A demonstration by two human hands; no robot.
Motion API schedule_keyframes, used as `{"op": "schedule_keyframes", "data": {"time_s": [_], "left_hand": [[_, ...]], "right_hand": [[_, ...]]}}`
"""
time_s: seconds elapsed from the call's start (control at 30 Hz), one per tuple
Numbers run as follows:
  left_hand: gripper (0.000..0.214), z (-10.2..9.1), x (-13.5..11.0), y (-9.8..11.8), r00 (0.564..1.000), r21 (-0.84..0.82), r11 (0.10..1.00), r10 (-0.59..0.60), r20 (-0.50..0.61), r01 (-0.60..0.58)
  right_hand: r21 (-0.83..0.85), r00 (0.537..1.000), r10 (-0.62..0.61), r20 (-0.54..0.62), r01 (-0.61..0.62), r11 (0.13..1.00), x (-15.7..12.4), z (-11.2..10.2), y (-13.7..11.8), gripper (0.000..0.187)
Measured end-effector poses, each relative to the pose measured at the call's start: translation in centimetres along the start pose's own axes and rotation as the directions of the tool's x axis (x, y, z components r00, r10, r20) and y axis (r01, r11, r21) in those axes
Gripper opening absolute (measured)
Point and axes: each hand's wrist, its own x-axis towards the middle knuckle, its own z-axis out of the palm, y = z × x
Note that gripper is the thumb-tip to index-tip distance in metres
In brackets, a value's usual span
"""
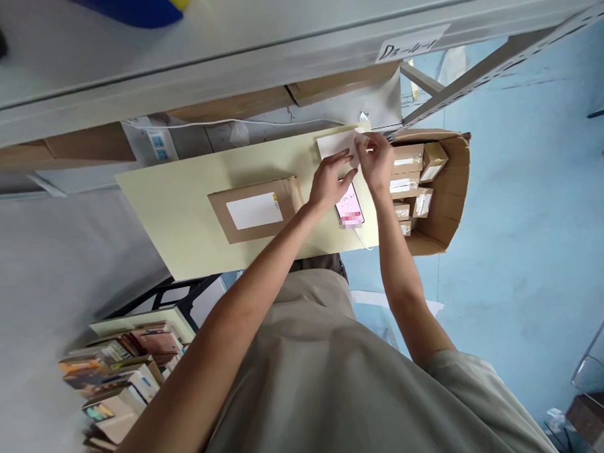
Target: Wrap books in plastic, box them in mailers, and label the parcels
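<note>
Both my hands meet over the far right end of a pale yellow table [181,198]. My left hand [330,180] rests its fingertips on a white sheet of paper [336,145], pinching its lower edge. My right hand [376,158] is closed on the same sheet's right corner. Just under my hands a phone [350,208] with a pink screen lies on the table, a white cable running from it. A flat cardboard parcel [256,212] with a white label lies to the left of my hands, untouched.
An open cardboard box [451,193] holding several small taped parcels stands right of the table on the blue floor. A grey metal shelf [275,61] with a handwritten tag runs across the far side. Stacked books [118,381] sit at lower left.
</note>
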Motion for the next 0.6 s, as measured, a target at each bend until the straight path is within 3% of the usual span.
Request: {"op": "schedule_keyframes", "data": {"time_s": [0.17, 0.27, 0.43, 0.6], "left_hand": [[0.059, 0.6, 2.5, -0.7, 0.983, 0.087, 0.990, 0.100, 0.155, -0.115], [0.072, 1.9, 4.6, -0.8, 0.967, 0.103, 0.984, 0.116, 0.228, -0.142], [0.082, 3.9, 6.4, -0.8, 0.960, 0.149, 0.979, 0.099, 0.261, -0.142], [0.087, 4.1, 6.7, -0.9, 0.954, 0.236, 0.962, 0.062, 0.292, -0.135]], "right_hand": [[0.041, 0.992, 0.037, -0.121, -0.032, 0.999, 2.4, -6.0, -0.2, 0.032], [0.033, 0.985, 0.039, -0.168, -0.034, 0.999, 3.9, -7.9, 0.3, 0.022], [0.049, 0.978, 0.121, -0.168, -0.114, 0.992, 5.7, -7.9, 2.0, 0.023], [-0.023, 0.960, 0.167, -0.223, -0.176, 0.984, 5.6, -6.9, 3.0, 0.029]]}}
